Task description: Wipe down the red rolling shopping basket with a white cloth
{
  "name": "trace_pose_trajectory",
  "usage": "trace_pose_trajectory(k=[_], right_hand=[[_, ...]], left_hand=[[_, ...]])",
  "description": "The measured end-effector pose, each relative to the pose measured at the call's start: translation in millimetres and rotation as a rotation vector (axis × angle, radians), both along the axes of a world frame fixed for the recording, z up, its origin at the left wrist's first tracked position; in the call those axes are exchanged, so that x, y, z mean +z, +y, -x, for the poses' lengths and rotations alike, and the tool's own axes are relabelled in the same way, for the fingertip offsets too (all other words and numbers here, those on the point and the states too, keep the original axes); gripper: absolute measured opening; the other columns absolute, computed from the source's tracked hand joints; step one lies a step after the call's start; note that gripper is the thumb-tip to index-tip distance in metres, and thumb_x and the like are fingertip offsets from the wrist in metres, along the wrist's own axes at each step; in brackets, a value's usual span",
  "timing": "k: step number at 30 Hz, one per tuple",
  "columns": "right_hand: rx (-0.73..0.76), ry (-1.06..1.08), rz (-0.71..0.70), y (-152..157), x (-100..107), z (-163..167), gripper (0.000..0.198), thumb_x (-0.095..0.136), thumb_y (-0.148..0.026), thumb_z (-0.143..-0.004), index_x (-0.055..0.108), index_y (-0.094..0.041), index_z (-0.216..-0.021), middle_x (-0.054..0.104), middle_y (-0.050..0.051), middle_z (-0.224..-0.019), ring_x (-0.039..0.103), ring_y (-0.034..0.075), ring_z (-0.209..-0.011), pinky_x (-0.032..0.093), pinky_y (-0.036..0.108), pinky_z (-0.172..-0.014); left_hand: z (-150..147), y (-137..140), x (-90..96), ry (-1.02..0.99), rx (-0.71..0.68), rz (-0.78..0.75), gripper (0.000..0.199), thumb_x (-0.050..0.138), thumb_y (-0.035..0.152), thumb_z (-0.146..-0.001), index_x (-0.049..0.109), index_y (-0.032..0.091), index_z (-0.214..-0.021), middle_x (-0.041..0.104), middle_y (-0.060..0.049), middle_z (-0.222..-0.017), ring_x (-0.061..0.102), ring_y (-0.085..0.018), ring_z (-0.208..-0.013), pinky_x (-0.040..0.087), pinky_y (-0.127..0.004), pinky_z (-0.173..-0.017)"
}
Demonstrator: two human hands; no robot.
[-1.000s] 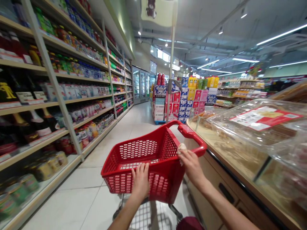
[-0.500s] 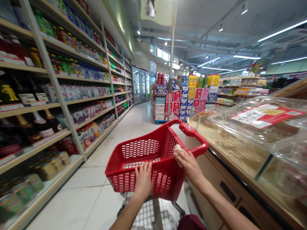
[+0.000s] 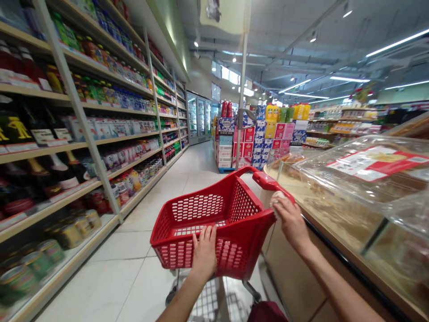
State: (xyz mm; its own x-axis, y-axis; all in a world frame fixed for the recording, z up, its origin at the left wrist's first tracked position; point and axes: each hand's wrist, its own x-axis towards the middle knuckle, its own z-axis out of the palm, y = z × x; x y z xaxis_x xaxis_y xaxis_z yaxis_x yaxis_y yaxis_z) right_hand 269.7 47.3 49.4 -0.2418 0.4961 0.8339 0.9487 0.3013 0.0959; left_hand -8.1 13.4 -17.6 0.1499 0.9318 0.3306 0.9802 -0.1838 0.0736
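Note:
A red plastic shopping cart with perforated sides stands in front of me, its basket holding nothing that I can see. My left hand rests on the cart's near side, fingers stretched over the top rim. In my right hand is a crumpled whitish cloth, pressed against the near end of the red handle. Part of the cloth is hidden under my fingers.
Shelves of bottles and cans line the left side. Stacked drink cartons stand ahead beside a pole. A wooden counter with clear plastic covers runs close along the right. Tiled floor lies between shelves and cart.
My right hand has moved right with the cloth, from the basket's rear rim to the end of the handle. My left hand stays on the near rim.

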Motion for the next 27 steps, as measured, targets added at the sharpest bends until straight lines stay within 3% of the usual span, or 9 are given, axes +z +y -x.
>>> trace_pose_trajectory(k=[3, 6, 8, 12, 14, 19, 24, 27], right_hand=[[-0.034, 0.061, -0.031, 0, 2, -9, 0.036, 0.032, -0.011, -0.081, 0.059, -0.016, -0.104, 0.056, 0.013, -0.114, 0.045, 0.025, -0.112, 0.035, 0.046, -0.090], [0.181, -0.073, 0.019, -4, -11, 13, 0.034, 0.032, -0.013, -0.084, 0.059, -0.019, -0.103, 0.058, 0.009, -0.113, 0.045, 0.021, -0.113, 0.035, 0.042, -0.092], [0.232, -0.097, 0.057, -5, -14, 19, 0.035, 0.032, -0.013, -0.084, 0.059, -0.022, -0.105, 0.057, 0.007, -0.114, 0.043, 0.020, -0.115, 0.035, 0.041, -0.093], [0.018, 0.093, -0.005, -1, -4, -6, 0.038, 0.033, -0.011, -0.081, 0.057, -0.020, -0.109, 0.053, 0.010, -0.119, 0.040, 0.024, -0.118, 0.033, 0.047, -0.093], [0.002, 0.123, -0.041, -1, -5, -7, 0.038, 0.033, -0.010, -0.081, 0.056, -0.019, -0.109, 0.053, 0.011, -0.119, 0.039, 0.024, -0.118, 0.034, 0.046, -0.093], [0.295, -0.094, 0.055, -10, -22, 26, 0.034, 0.034, -0.012, -0.085, 0.057, -0.022, -0.107, 0.057, 0.007, -0.115, 0.042, 0.019, -0.116, 0.036, 0.041, -0.093], [0.062, 0.131, -0.028, -4, -9, 5, 0.037, 0.033, -0.009, -0.083, 0.057, -0.019, -0.110, 0.053, 0.011, -0.118, 0.042, 0.023, -0.116, 0.035, 0.046, -0.093], [0.148, 0.088, -0.006, -4, -14, 15, 0.036, 0.034, -0.011, -0.083, 0.057, -0.020, -0.108, 0.055, 0.010, -0.116, 0.043, 0.021, -0.115, 0.037, 0.043, -0.093]], left_hand=[[-3, -1, 2.6, 0.008, 0.011, 0.016, 0.067, 0.030, 0.002, -0.067, 0.023, 0.016, -0.132, 0.035, -0.008, -0.135, 0.023, -0.023, -0.126, 0.014, -0.052, -0.102], [-4, -2, 3.6, 0.005, 0.010, 0.005, 0.066, 0.030, 0.003, -0.068, 0.023, 0.016, -0.132, 0.035, -0.008, -0.135, 0.023, -0.023, -0.126, 0.014, -0.052, -0.102], [-3, -3, 2.9, 0.010, 0.006, -0.006, 0.066, 0.030, 0.003, -0.069, 0.023, 0.016, -0.133, 0.035, -0.007, -0.136, 0.023, -0.023, -0.126, 0.015, -0.052, -0.102], [-3, -3, -0.1, 0.032, 0.009, -0.030, 0.067, 0.030, 0.003, -0.069, 0.021, 0.018, -0.133, 0.035, -0.007, -0.136, 0.023, -0.023, -0.126, 0.016, -0.052, -0.102], [-4, -3, -1.0, 0.036, 0.014, -0.033, 0.067, 0.030, 0.003, -0.068, 0.021, 0.018, -0.133, 0.035, -0.007, -0.136, 0.023, -0.023, -0.126, 0.015, -0.052, -0.102], [-3, -3, -0.2, 0.023, 0.007, -0.022, 0.068, 0.031, 0.002, -0.068, 0.021, 0.016, -0.133, 0.034, -0.007, -0.137, 0.022, -0.023, -0.126, 0.015, -0.052, -0.103], [-5, -4, 1.5, 0.015, 0.010, -0.001, 0.069, 0.031, 0.002, -0.067, 0.020, 0.017, -0.133, 0.032, -0.007, -0.138, 0.022, -0.023, -0.127, 0.014, -0.052, -0.103], [-8, -4, 2.7, 0.009, 0.011, 0.028, 0.071, 0.033, 0.002, -0.065, 0.020, 0.016, -0.133, 0.030, -0.007, -0.138, 0.020, -0.024, -0.127, 0.013, -0.053, -0.103]])
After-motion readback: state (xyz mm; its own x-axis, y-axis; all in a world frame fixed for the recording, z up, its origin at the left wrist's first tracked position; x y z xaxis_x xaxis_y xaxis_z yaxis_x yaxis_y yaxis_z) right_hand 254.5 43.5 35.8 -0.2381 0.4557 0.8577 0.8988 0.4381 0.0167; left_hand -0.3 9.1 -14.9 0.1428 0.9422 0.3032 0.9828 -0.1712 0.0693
